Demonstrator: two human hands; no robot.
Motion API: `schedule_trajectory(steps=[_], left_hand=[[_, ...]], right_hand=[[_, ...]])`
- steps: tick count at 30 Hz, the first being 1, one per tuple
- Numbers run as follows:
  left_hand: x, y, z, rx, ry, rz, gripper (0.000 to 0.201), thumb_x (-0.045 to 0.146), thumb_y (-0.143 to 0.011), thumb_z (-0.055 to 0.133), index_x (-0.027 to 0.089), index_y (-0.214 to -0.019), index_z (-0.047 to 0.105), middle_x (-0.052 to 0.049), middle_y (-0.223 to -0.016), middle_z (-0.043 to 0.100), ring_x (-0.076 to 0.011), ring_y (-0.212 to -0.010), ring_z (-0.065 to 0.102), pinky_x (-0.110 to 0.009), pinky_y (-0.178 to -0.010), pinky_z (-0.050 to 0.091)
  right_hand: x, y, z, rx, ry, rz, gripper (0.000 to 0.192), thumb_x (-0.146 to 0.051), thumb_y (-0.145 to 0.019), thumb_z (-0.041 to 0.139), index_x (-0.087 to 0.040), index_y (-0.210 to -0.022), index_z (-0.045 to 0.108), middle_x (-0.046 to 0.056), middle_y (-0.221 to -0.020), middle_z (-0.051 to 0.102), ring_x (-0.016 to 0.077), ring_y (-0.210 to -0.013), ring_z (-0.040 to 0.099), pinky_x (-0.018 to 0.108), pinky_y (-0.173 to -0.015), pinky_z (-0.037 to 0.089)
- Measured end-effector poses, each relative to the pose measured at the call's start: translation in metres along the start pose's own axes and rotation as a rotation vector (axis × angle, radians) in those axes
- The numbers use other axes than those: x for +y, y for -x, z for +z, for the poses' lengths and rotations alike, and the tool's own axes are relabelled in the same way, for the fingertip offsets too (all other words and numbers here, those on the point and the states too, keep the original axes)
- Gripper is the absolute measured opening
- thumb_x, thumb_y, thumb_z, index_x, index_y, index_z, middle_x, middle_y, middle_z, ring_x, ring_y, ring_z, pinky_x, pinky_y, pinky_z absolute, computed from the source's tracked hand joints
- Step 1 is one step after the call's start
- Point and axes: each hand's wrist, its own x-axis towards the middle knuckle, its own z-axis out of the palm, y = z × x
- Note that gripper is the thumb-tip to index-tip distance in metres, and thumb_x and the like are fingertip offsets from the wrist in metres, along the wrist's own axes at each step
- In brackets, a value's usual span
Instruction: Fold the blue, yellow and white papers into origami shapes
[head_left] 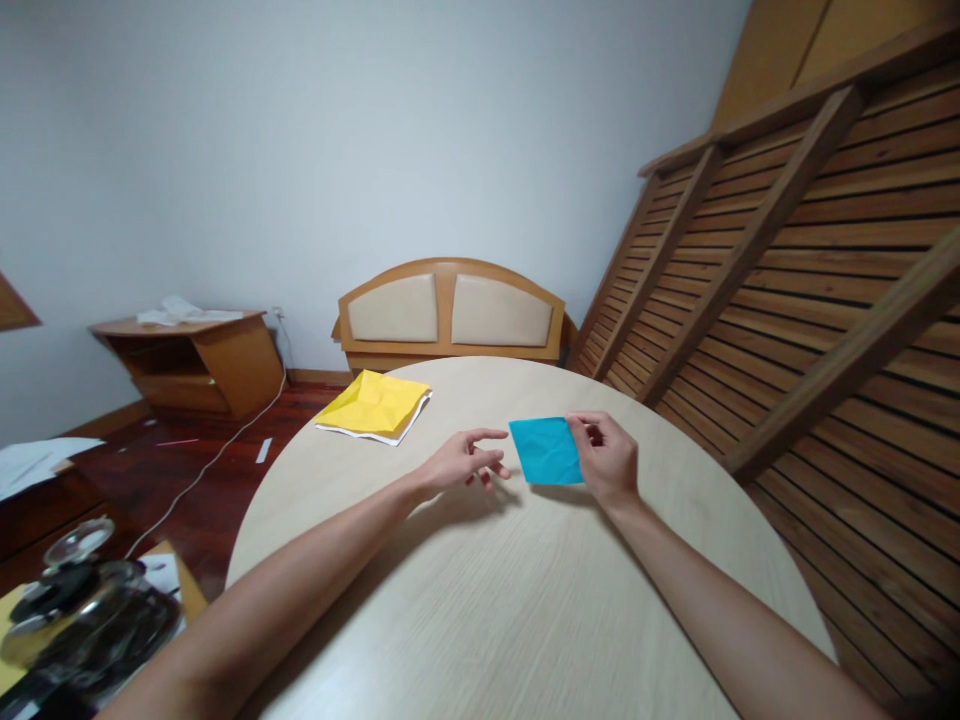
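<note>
My right hand (609,457) pinches the right edge of a blue square of paper (546,450), holding it just above the round light-wood table (480,600). Just left of the blue paper hovers my left hand (463,462), fingers apart and empty, its fingertips a short way from the paper's left edge. A creased yellow sheet of paper (375,404) with white showing beneath lies on the table's far left part.
A wooden headboard (450,315) leans against the wall behind the table. Slatted wooden frames (787,280) lean at the right. At the left stand a low wooden cabinet (199,360), a cable on the floor, and glass and metal items (82,600).
</note>
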Motion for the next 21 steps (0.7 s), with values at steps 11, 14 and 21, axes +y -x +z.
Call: schedule_trajectory(steps=[11,14,21], left_hand=[[-0.016,-0.012,-0.011,0.218,-0.159,-0.063,0.035,0.04,-0.091,0.057,0.011,-0.108,0.066,-0.012,-0.098,0.074,-0.0212,-0.084,0.072,-0.027,-0.065,0.05],[-0.025,-0.011,-0.015,0.18,-0.456,0.069,0.026,0.029,-0.09,0.057,0.011,-0.102,0.071,-0.014,-0.113,0.071,-0.0233,-0.102,0.068,-0.032,-0.088,0.052],[-0.026,-0.004,-0.011,-0.189,-0.867,0.416,0.027,0.017,-0.092,0.055,0.019,-0.111,0.074,-0.008,-0.124,0.069,-0.0208,-0.115,0.064,-0.029,-0.102,0.046]], right_hand=[[-0.014,0.011,0.004,-0.775,-0.07,-0.43,0.02,-0.034,-0.099,0.054,-0.025,-0.093,0.072,0.005,-0.094,0.075,0.0198,-0.091,0.067,0.033,-0.082,0.051],[-0.009,0.014,0.009,-0.948,-0.066,-0.427,0.023,-0.036,-0.099,0.054,-0.024,-0.094,0.073,0.006,-0.096,0.074,0.02,-0.092,0.065,0.033,-0.084,0.049],[-0.001,0.019,0.008,-1.152,-0.105,-0.286,0.019,-0.036,-0.094,0.062,-0.024,-0.094,0.076,0.005,-0.103,0.075,0.0193,-0.098,0.067,0.03,-0.088,0.048]])
